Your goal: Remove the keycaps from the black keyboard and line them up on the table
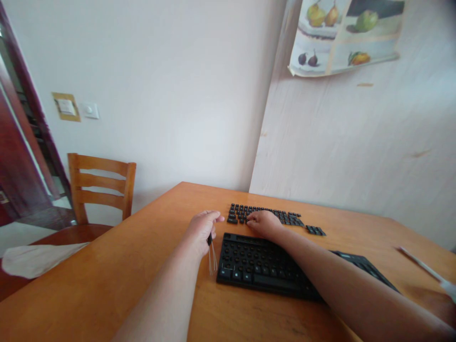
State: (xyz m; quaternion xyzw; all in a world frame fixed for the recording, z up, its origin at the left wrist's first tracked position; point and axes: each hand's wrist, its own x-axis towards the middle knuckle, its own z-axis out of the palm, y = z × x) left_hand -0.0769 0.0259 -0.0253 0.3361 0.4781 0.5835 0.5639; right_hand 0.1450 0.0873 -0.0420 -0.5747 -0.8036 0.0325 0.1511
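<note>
My left hand [205, 225] is closed round the black handle of a wire keycap puller [213, 261], whose thin wire loops hang down by the keyboard's left end. A black keyboard [263, 278] lies across the table, many of its upper keys bare of caps, while the bottom row still carries a long space bar. Behind it, loose black keycaps [290, 219] are laid out in rows. My right hand [264, 222] reaches over the keyboard to the left part of these rows, fingertips pinched on a keycap [247, 219]. My right forearm hides part of the keyboard.
A small group of keycaps [315, 230] sits to the right of the rows. Farther right on the wooden table [160, 266] lies a thin pale stick [422, 263]. A wooden chair [101, 185] with a white cloth [39, 259] stands at the left. The wall is behind.
</note>
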